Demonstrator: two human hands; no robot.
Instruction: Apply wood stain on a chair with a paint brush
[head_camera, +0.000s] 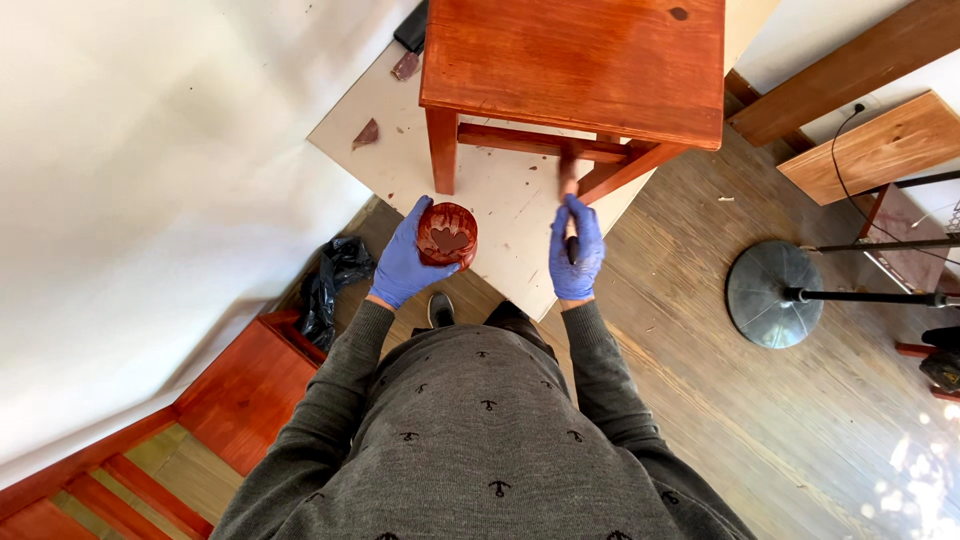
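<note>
The person in the grey sweater has blue gloves on both hands. The left hand (405, 262) is wrapped around a small round can (447, 235) — reddish-brown stain smeared all over it and pooled inside — held out in front of the chest, just below the table's near left leg. The right hand (577, 250) is closed around the handle of a brush (569, 180), whose bristles are up against the lower rail of the small wooden table (575, 65), looking a bit blurred. The table is a glossy red-brown and stands on a pale board (500, 200) spotted with stain drips. Off to the right there's a round metal stand base (768, 293) on the wood floor, and a crumpled black bag (335, 280) by the wall on the left.
</note>
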